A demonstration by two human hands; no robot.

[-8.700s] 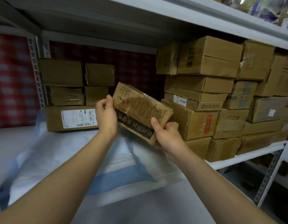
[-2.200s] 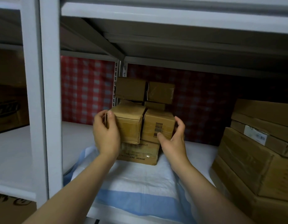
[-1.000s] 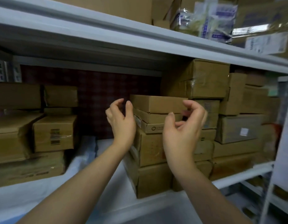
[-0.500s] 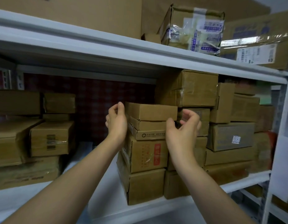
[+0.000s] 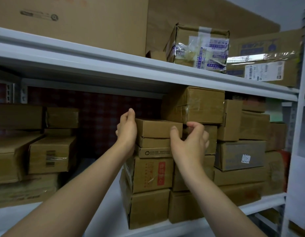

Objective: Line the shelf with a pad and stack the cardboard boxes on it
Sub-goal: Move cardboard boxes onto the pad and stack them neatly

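A flat brown cardboard box (image 5: 156,128) lies on top of a stack of boxes (image 5: 148,175) in the middle of the white shelf (image 5: 112,199). My left hand (image 5: 127,130) holds its left end, fingers curled behind the edge. My right hand (image 5: 189,142) grips its right front corner, thumb on the front face and fingers curled round the side. On the shelf's left stands another pile of boxes (image 5: 50,154). The pad is not visible under that pile from here.
More cardboard boxes (image 5: 240,156) fill the shelf's right side up to the upright post (image 5: 298,134). The upper shelf board (image 5: 114,65) hangs close above the stack and carries large cartons and a taped parcel (image 5: 199,47). A red checked backing (image 5: 100,120) closes the rear.
The view turned from the left pile on the pad to the right stack. Both hands moved in and closed on the ends of the top box.
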